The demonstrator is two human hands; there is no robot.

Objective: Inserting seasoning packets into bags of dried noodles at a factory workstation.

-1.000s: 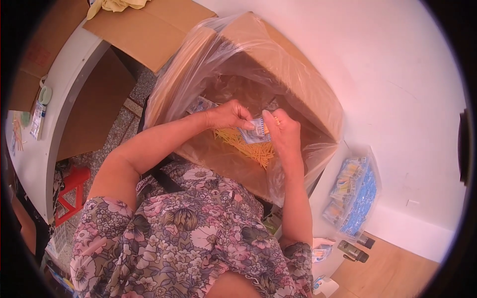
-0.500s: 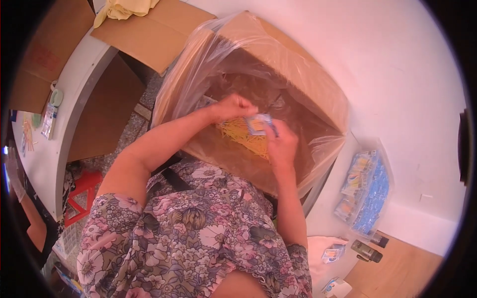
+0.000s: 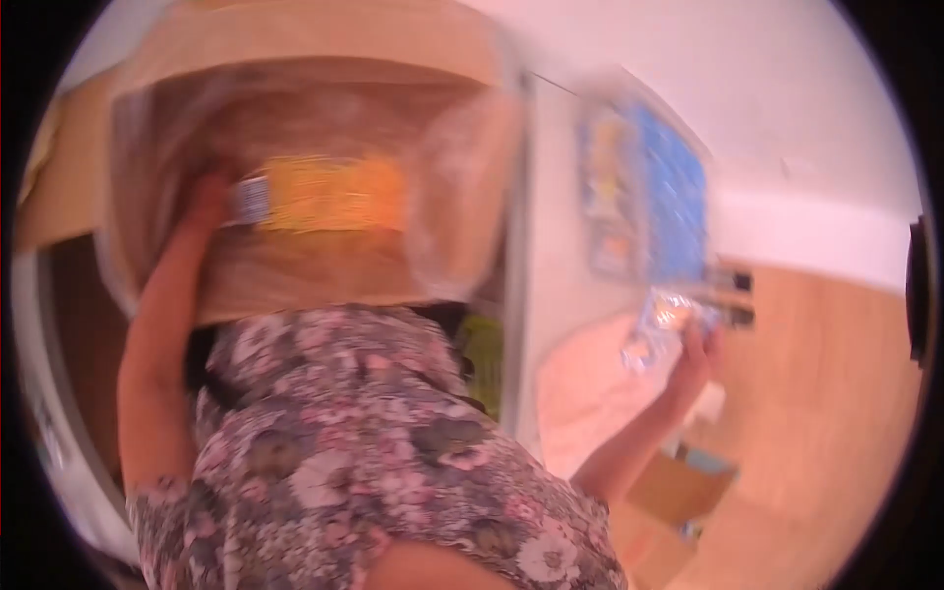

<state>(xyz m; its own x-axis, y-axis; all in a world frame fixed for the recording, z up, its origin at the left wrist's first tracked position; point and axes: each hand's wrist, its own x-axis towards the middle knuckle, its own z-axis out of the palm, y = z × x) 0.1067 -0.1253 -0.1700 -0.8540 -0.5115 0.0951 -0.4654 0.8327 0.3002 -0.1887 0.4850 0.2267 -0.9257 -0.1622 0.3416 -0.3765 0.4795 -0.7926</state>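
Note:
My left hand [image 3: 209, 200] is inside the lined carton, blurred, with its fingers hard to make out. Beside it lies a blue-and-white striped packet [image 3: 253, 200], against a heap of thin yellow strips [image 3: 334, 194]; whether the hand grips that packet is unclear. Out to the right, above the pink cloth, my right hand [image 3: 696, 356] has its fingers closed on the edge of a small clear packet [image 3: 673, 313] with an orange patch. Motion smears this packet's outline, and a second shiny piece [image 3: 639, 352] shows just below it.
The big cardboard carton [image 3: 295, 34] has a clear plastic liner [image 3: 457, 197]. A clear bag of blue striped packets [image 3: 669, 187] lies on the white table to the right. A pink cloth [image 3: 580, 393] lies nearer, with dark cylinders [image 3: 737, 282] beyond the packet.
The view has swung right. My hands, together over the carton with a striped packet before, are now apart: the left stays in the carton, and the right has reached out to a packet by the pink cloth.

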